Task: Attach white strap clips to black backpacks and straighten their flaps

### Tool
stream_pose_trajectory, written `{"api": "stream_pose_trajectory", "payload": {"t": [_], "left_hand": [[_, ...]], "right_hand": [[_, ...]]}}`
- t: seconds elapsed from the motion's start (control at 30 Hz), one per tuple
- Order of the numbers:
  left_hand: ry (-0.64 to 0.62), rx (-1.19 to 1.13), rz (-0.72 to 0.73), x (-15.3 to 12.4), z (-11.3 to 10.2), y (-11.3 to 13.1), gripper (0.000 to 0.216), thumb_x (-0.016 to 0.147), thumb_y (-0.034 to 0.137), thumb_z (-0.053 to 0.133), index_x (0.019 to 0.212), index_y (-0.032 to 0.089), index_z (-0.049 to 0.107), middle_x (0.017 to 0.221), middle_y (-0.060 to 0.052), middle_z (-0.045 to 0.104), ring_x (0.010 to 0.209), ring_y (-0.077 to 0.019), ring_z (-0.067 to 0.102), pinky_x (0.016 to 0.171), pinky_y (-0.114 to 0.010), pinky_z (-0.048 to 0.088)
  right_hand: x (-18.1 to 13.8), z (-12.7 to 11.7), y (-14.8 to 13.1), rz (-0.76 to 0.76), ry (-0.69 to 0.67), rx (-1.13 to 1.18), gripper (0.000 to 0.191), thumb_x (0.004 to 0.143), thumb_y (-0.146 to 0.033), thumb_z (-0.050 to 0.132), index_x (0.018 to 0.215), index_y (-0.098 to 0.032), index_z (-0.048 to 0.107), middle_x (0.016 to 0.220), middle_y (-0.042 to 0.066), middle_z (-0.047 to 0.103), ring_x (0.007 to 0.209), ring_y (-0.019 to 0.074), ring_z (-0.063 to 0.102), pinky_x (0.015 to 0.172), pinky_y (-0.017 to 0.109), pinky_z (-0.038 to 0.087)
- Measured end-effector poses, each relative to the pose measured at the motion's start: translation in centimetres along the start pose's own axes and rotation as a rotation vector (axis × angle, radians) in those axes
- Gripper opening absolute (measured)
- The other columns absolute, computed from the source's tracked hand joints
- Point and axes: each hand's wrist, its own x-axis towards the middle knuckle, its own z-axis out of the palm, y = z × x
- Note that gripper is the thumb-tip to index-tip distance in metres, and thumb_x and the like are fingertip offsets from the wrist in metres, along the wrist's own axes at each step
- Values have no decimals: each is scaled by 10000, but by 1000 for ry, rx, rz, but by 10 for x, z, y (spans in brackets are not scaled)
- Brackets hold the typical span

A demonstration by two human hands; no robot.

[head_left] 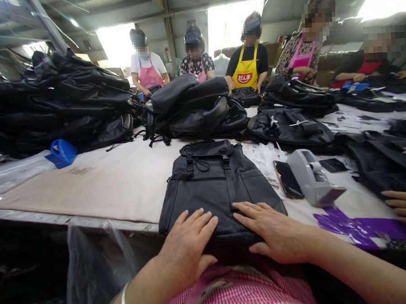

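Fingers (206, 222) of both hands lie spread and flat, gripping nothing. The left hand (189, 243) and the right hand (271, 232) press side by side on the near end of the black backpack (214, 178). This backpack lies flat on the table (123, 188), directly in front of the person, with its straps facing up and its top handle at the far end. I judge it light, soft and probably empty, with smooth, slightly slippery fabric. It would sag if lifted by one corner, so the top handle or both side edges are better places to hold. Just beside it on the right lie a phone (288, 179) and a grey tape dispenser (313, 178). A pile of black bags (194, 107) lies behind.
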Motion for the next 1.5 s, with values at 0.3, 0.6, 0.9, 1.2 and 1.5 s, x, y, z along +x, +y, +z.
{"api": "stream_pose_trajectory", "payload": {"t": [0.3,0.6,0.9,1.2,1.5], "left_hand": [[403,95,180,28,36,3,312,933,104,400,1118,89,651,1141,-144,703,1027,-268,679,830,-408,600],[468,163,246,20,52,0,327,954,125,388,1147,100,651,1199,-135,682,1100,-271,651,876,-420,579],[509,140,201,7,30,8,338,954,115,414,1222,115,619,1308,-135,617,1280,-316,511,1024,-517,459],[50,-185,453,46,57,43,347,994,295,429,1308,194,537,1228,-41,667,1110,-152,613,952,-266,495],[88,83,162,-24,67,-41,473,945,471,492,1347,224,522,1240,-70,651,1138,-215,591,1064,-344,400]], "right_hand": [[-1,46,8,-65,434,-89,502,834,-35,446,1320,-102,552,1336,140,600,1241,231,557,1012,379,501],[-3,27,-17,20,290,-130,578,840,-209,564,1407,-156,466,1439,123,506,1366,327,404,1087,566,358],[27,20,-18,-1,518,-185,340,898,-62,413,1156,-67,635,1091,153,713,902,211,686,775,330,576],[19,22,-16,-44,577,-211,323,932,-105,416,1164,-56,635,1104,160,710,986,239,675,809,349,574],[3,61,-10,-183,496,-258,420,895,-46,368,1232,-62,617,1249,145,657,1183,283,590,951,428,520]]}}
